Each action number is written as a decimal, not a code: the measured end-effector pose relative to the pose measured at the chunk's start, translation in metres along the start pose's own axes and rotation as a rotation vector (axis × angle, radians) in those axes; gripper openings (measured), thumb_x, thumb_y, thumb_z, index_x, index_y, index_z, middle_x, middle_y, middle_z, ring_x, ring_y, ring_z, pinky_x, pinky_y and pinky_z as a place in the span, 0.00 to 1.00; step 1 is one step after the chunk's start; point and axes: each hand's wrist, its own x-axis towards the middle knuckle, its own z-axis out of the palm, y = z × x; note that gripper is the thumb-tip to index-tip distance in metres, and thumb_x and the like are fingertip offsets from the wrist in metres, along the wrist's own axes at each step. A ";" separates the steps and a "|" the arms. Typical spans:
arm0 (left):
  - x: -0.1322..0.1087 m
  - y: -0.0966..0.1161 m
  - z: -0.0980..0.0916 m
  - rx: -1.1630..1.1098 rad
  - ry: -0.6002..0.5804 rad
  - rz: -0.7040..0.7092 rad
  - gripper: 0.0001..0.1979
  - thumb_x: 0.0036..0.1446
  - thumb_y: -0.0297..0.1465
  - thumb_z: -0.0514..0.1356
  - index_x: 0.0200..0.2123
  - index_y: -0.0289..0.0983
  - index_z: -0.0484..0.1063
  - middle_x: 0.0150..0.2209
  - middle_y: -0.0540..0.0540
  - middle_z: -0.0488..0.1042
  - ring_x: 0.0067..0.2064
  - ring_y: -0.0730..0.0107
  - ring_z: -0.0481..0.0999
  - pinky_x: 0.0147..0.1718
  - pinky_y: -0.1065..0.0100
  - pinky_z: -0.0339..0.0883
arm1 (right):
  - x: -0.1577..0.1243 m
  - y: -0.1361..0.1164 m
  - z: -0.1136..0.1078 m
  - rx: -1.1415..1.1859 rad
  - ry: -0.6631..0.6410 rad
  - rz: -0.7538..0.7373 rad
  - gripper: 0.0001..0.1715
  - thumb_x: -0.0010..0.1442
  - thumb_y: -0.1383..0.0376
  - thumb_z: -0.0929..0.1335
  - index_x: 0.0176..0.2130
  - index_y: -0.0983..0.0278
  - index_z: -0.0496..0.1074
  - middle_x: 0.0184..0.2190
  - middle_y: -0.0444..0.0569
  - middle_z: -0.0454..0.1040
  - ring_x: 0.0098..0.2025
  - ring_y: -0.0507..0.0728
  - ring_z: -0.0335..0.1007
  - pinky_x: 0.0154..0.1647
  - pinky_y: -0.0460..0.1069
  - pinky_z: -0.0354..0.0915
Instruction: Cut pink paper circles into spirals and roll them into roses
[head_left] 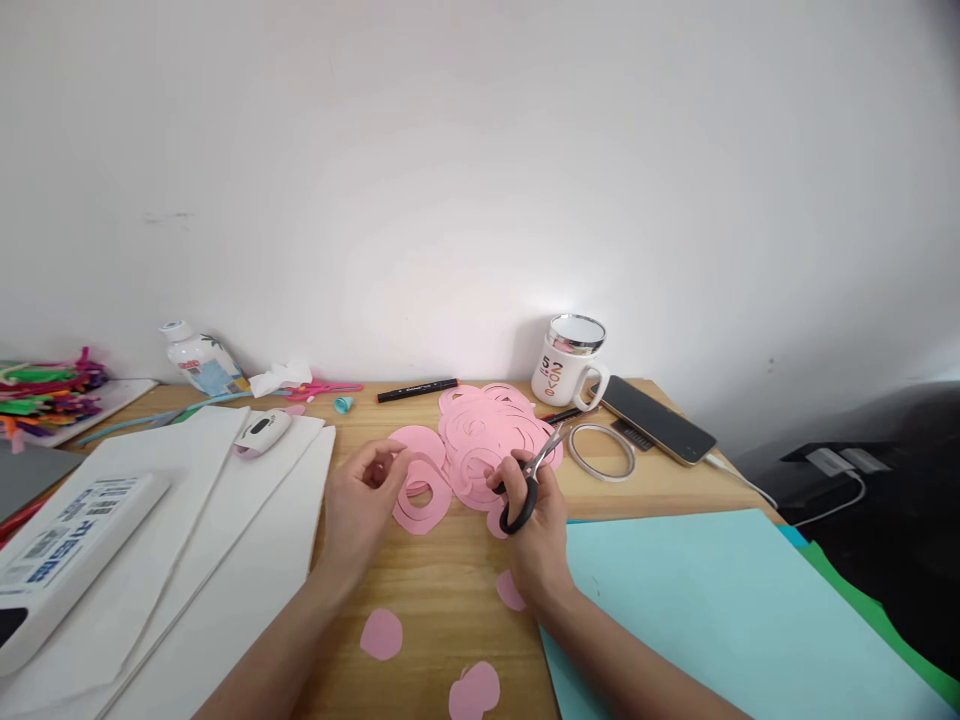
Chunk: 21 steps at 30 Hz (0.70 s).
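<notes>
A pink paper spiral [420, 490] is pinched in the left hand [361, 500]; black-handled scissors [529, 485] are gripped by the right hand [536, 530].

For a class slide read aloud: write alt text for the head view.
Left hand holds a pink paper spiral; right hand grips black-handled scissors over a pile of pink spirals on a wooden desk.
</notes>
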 end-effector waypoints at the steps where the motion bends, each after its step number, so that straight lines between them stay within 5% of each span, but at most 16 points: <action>1: 0.003 -0.004 0.000 0.063 0.044 0.016 0.09 0.49 0.34 0.58 0.34 0.37 0.73 0.26 0.50 0.69 0.24 0.73 0.66 0.23 0.72 0.63 | 0.000 0.000 0.000 -0.007 0.000 0.000 0.15 0.54 0.55 0.67 0.36 0.62 0.62 0.25 0.43 0.66 0.30 0.54 0.66 0.32 0.48 0.61; 3: 0.007 -0.012 0.000 0.196 0.053 0.061 0.15 0.48 0.30 0.57 0.40 0.37 0.72 0.35 0.46 0.71 0.30 0.68 0.69 0.29 0.67 0.66 | -0.001 0.000 0.001 -0.017 -0.006 0.006 0.18 0.54 0.54 0.68 0.38 0.62 0.61 0.26 0.44 0.68 0.31 0.55 0.67 0.32 0.48 0.62; 7: 0.009 -0.023 0.002 0.385 -0.128 0.180 0.20 0.47 0.25 0.54 0.46 0.36 0.71 0.40 0.42 0.73 0.42 0.57 0.68 0.44 0.57 0.62 | -0.001 0.000 0.002 -0.032 -0.021 0.030 0.21 0.52 0.53 0.69 0.39 0.62 0.61 0.28 0.47 0.73 0.34 0.57 0.69 0.34 0.50 0.62; 12: 0.009 -0.031 0.005 0.438 -0.220 0.187 0.13 0.48 0.25 0.56 0.38 0.39 0.74 0.30 0.46 0.74 0.36 0.57 0.68 0.37 0.59 0.63 | -0.001 0.003 0.002 -0.004 -0.041 0.096 0.23 0.50 0.53 0.70 0.40 0.63 0.61 0.31 0.50 0.76 0.37 0.59 0.71 0.38 0.52 0.63; 15: 0.009 -0.026 0.005 0.328 -0.259 0.185 0.07 0.49 0.27 0.56 0.25 0.38 0.74 0.27 0.46 0.73 0.33 0.62 0.68 0.32 0.64 0.63 | 0.001 0.006 0.001 0.010 -0.044 0.125 0.24 0.51 0.53 0.70 0.41 0.63 0.61 0.31 0.51 0.76 0.38 0.59 0.72 0.37 0.52 0.64; 21: 0.003 0.002 0.000 -0.292 -0.309 0.104 0.07 0.52 0.33 0.58 0.29 0.36 0.73 0.30 0.46 0.74 0.32 0.68 0.72 0.31 0.70 0.66 | 0.001 0.004 0.002 0.000 -0.011 0.113 0.22 0.51 0.53 0.69 0.40 0.63 0.62 0.29 0.47 0.73 0.33 0.57 0.71 0.33 0.50 0.64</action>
